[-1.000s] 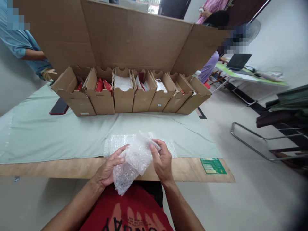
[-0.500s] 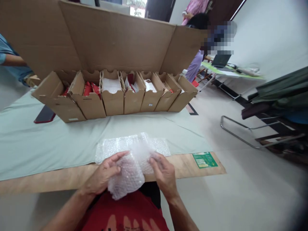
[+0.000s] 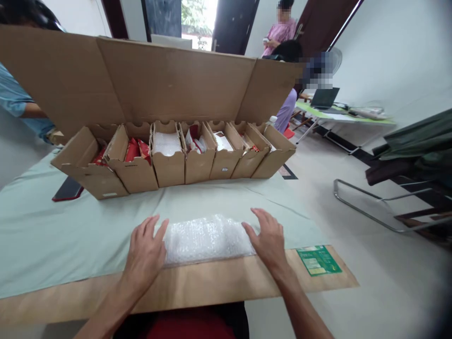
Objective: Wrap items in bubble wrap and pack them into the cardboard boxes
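Whereas half a second ago both hands held a crumpled bundle up at the table edge, the left hand now lies flat and open, fingers spread, holding nothing. Its thumb side touches the left end of the bubble wrap. The right hand is likewise flat, open and empty, against the right end. The bubble wrap has come down and lies spread flat at lower centre of the frame, on the pale green cloth, just above the bare wooden table edge. Judgement: handling in the air has ended, and the sheet is laid out between the hands. A green label lies at lower right. A row of open cardboard boxes stands at mid frame, well apart.
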`<state>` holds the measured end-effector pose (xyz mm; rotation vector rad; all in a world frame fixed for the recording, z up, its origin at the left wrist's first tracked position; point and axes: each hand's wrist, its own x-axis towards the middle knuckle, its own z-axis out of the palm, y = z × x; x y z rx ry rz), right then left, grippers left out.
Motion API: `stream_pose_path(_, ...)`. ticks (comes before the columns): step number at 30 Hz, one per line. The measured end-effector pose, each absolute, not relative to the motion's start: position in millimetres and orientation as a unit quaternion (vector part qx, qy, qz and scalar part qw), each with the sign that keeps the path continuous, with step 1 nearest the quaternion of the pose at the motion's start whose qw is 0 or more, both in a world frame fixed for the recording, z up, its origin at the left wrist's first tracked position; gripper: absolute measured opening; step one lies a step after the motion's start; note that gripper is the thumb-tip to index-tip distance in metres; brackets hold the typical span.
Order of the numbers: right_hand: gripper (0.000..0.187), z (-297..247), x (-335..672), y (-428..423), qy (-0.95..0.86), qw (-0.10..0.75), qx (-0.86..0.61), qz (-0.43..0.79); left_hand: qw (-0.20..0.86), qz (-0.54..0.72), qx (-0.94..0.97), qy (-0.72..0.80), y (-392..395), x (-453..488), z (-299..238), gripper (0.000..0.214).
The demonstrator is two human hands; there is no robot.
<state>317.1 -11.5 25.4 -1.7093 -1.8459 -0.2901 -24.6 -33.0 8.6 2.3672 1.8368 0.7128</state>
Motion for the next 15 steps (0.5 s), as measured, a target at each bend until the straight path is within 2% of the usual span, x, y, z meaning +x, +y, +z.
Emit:
stream_pose_path(2, 0.027, 66, 316, 17, -0.743, 0.305, -0.582, -0.126, 0.004, 0.287, 0.803, 0.523, -45, -15, -1, 0.053)
stream_pose_path(4, 0.022, 116, 302, 60, -0.797, 0.28, -0.519, -0.131, 0.028, 0.287, 0.838, 0.463, -53, -3, -12, 0.052)
stream_pose_path(6, 0.022, 162, 278, 115, -0.832, 0.231, -0.481, -0.149, 0.042, 0.265, 0.86, 0.435, -56, 7, -23, 0.048)
stream_pose_path(8, 0.025, 195, 248, 174, -0.848, 0.145, -0.476, -0.182, 0.028, 0.263, 0.866, 0.425, -55, 13, -34, 0.044)
stream_pose_path(10, 0.026, 209, 219, 230, -0.849, 0.022, -0.482, -0.216, -0.007, 0.285, 0.862, 0.419, -51, 14, -45, 0.04)
stream_pose_path(15, 0.009, 180, 174, 320, -0.857, -0.07, -0.469, -0.201, -0.109, 0.35, 0.853, 0.371, -41, 15, -80, 0.041)
